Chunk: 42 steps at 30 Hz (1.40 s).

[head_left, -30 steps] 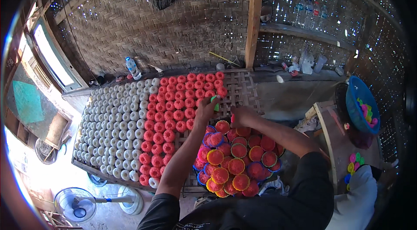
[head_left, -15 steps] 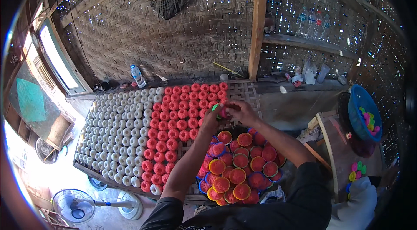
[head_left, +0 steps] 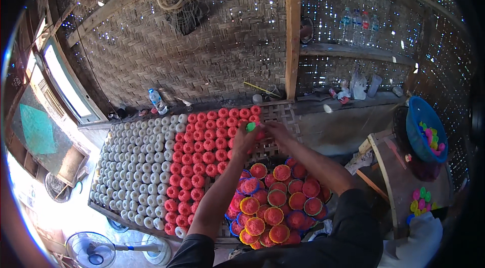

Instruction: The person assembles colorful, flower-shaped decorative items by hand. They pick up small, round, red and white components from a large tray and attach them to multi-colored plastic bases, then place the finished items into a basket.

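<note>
Far to the left of my grip and nearer my body, a fan [head_left: 90, 250] stands beside the worktop [head_left: 284, 115], with its round cage clear of the things laid out. Coming in from there, white rounds [head_left: 136, 162] sit in close rows, dimples mostly upward, perhaps because this keeps them steady and lets many share the surface. Next to them, and just left of my grip, red rounds [head_left: 202, 144] form their own block, so the two colours stay easy to tell apart. At the right edge of that block my left hand [head_left: 244, 140] is closed around a small green cup [head_left: 250, 127]; I seem to steady it low over the weave, within easy reach of the last rows. My right hand [head_left: 277, 132] meets it from the right with bent fingers; I cannot tell whether they pinch anything. Below both hands, toward my body, cups filled with red [head_left: 275, 216] lie heaped with many mouths turned up, probably handy for picking because they are so close. Well to the right of my grip, a blue tub [head_left: 413, 119] gathers bright pieces [head_left: 431, 140] inside its deep wall, and more small coloured cups [head_left: 419, 201] lie loosely bunched nearer me, apart from the filled ones.
</note>
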Motion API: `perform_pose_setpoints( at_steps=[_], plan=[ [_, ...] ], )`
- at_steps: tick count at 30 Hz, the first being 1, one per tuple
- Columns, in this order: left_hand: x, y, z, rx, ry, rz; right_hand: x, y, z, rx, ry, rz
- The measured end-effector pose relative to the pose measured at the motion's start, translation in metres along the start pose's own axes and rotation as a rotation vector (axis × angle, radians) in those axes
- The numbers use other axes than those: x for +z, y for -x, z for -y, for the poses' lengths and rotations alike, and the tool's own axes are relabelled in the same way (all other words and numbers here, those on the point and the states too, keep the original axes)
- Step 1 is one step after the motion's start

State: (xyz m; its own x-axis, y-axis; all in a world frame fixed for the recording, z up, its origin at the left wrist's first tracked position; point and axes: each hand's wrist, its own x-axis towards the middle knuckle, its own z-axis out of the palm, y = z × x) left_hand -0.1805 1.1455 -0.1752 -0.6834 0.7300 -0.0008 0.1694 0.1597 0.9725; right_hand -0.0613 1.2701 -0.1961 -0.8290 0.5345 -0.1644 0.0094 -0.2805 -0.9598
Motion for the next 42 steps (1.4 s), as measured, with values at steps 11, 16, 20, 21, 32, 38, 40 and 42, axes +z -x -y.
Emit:
perform_pose_setpoints(
  at_steps=[11, 16, 20, 21, 32, 38, 40, 42],
  plan=[
    [-0.013, -0.032, 0.01, -0.116, -0.321, -0.014, -0.003, -0.018, -0.006, -0.036, 0.093, 0.166],
    [-0.029, -0.026, 0.001, -0.156, -0.406, 0.002, -0.023, -0.051, -0.009, 0.109, 0.183, -0.037],
    [-0.027, -0.02, 0.004, -0.11, -0.132, 0.041, -0.094, -0.126, -0.029, -0.072, 0.48, -0.291],
    [-0.025, -0.018, 0.005, -0.078, -0.055, 0.028, -0.108, -0.141, -0.033, -0.146, 0.576, -0.358],
    [-0.069, 0.029, 0.006, -0.134, 0.054, -0.067, -0.055, -0.163, -0.02, -0.317, 1.078, -0.615],
    [-0.072, 0.029, 0.02, -0.232, 0.279, -0.022, -0.027, -0.08, -0.015, -0.694, 1.003, -0.11],
    [-0.077, 0.029, 0.036, -0.231, 0.308, -0.032, 0.007, -0.029, -0.006, -0.494, 1.118, 0.324],
    [-0.076, 0.036, 0.027, -0.224, 0.316, -0.021, 0.026, 0.022, 0.004, -0.46, 1.346, 0.624]
  ],
)
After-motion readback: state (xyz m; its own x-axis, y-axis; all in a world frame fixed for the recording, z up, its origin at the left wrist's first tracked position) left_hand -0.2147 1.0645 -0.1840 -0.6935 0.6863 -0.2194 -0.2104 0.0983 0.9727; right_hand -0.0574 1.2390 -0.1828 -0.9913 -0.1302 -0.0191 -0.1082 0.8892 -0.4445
